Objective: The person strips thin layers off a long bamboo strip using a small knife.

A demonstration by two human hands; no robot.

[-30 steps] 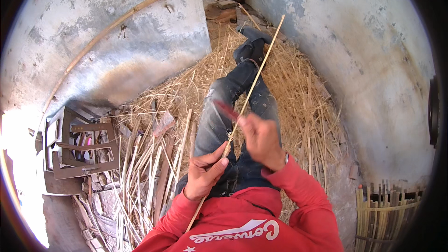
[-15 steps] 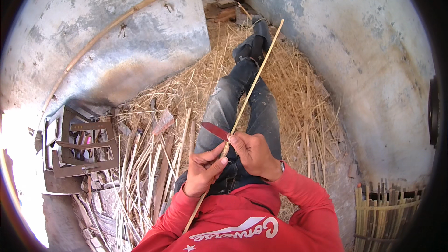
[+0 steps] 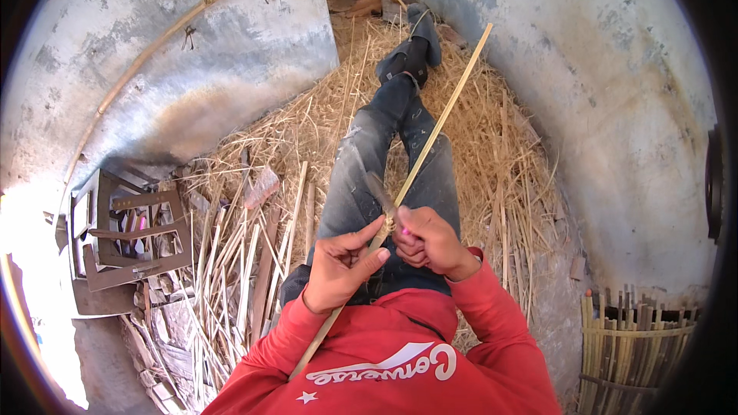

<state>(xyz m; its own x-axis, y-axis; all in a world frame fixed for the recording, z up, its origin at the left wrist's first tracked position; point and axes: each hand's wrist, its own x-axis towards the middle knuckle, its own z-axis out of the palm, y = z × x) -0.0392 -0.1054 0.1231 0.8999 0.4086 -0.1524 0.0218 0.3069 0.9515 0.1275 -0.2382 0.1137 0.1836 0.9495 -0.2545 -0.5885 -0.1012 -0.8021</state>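
Note:
A long, thin bamboo strip point(image 3: 447, 111) slants across my lap, its lower end against my red top and its far end out past my knees. Near its middle, my left hand point(image 3: 335, 267) grips it, with the index finger stretched along it and the thumb beside it. My right hand point(image 3: 432, 244) is closed round a knife point(image 3: 380, 194), whose handle is mostly hidden; a bit of pink shows between the fingers. The blade crosses the strip just beyond my left fingertips and points away to the left. Small pale curls of shaving point(image 3: 390, 225) gather at the blade.
Straw-like shavings point(image 3: 492, 138) cover the floor around my outstretched legs. Loose bamboo strips point(image 3: 250, 284) lie at the left, beside a dark broken frame point(image 3: 138, 242). A slatted bamboo basket point(image 3: 634, 346) stands at the lower right. Walls close in on both sides; a bent pole point(image 3: 146, 69) leans left.
My right hand has moved slightly right and turned the knife, so the blade now points more away from me. The strip has tilted further right, and pale curls now show at the blade.

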